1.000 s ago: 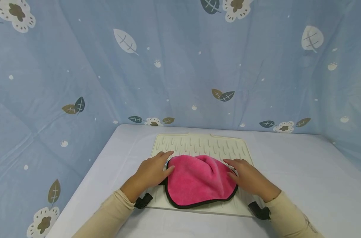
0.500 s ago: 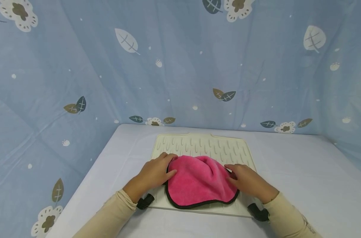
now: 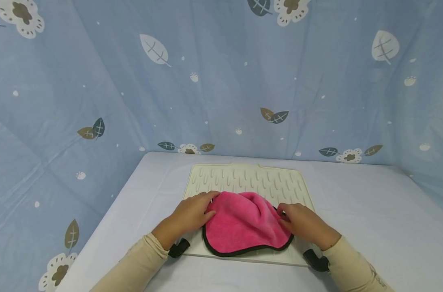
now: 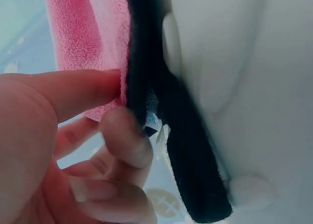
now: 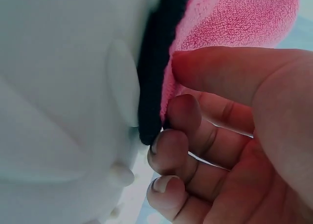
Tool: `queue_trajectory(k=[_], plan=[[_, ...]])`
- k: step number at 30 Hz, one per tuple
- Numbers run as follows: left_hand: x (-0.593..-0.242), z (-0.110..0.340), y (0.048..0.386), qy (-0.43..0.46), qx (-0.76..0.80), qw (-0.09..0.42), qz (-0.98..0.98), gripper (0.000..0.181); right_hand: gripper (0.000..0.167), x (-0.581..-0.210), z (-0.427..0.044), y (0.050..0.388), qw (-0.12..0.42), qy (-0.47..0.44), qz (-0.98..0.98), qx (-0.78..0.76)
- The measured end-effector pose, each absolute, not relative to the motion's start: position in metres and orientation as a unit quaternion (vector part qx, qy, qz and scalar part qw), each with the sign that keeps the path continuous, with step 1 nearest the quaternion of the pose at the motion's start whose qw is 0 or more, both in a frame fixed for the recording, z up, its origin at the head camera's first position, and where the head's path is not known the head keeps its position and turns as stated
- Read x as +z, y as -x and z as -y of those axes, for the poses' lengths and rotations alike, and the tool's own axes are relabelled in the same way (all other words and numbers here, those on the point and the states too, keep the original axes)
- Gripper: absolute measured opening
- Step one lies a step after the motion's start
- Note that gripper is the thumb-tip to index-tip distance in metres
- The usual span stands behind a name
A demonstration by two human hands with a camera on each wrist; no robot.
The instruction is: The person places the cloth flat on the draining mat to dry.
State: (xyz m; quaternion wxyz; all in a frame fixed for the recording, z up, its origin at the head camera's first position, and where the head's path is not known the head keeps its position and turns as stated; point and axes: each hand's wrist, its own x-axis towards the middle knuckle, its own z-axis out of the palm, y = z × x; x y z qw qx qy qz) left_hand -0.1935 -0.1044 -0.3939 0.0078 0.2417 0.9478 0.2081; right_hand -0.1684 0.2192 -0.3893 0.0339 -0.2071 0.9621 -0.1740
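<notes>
A pink plush cloth with black edging lies rumpled on a cream ridged mat, with a raised fold near its top right. At its left edge my left hand pinches the border, thumb on the pink side and fingers curled at the edge. A black strap and a small pale tag show beside those fingers in the left wrist view. My right hand pinches the opposite edge, its thumb on the pink pile and fingertips by the black border. The cloth's underside is mostly hidden.
The mat rests on a table under a white cover. A blue curtain with leaf and flower prints hangs behind and to the left. Black devices sit at both wrists.
Both hands have closed in on the cloth's side edges, from hovering with spread fingers to pinching. The cloth has barely moved.
</notes>
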Motion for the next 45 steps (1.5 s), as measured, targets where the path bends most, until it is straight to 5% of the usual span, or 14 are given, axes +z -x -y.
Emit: queue_trajectory(k=[12,28,34,38,45], plan=[[-0.382,0.104,0.190,-0.238,0.190,-0.046,-0.951,0.060,0.023,-0.381,-0.217,0.162,-0.002,0.178,-0.977,-0.120],[-0.371,0.108,0.186,-0.244,0.164,-0.004,-0.956,0.050,0.022,-0.366,-0.223,0.148,0.103,0.169,-0.975,-0.103],[-0.372,0.108,0.185,-0.268,0.156,-0.015,-0.950,0.039,0.003,-0.363,-0.216,0.154,0.034,0.172,-0.974,-0.145],[-0.374,0.105,0.185,-0.276,0.161,-0.038,-0.947,0.023,0.007,-0.367,-0.207,0.158,-0.019,0.172,-0.966,-0.190],[-0.376,0.102,0.187,-0.277,0.179,-0.066,-0.942,0.019,0.009,-0.375,-0.195,0.156,-0.017,0.203,-0.956,-0.212]])
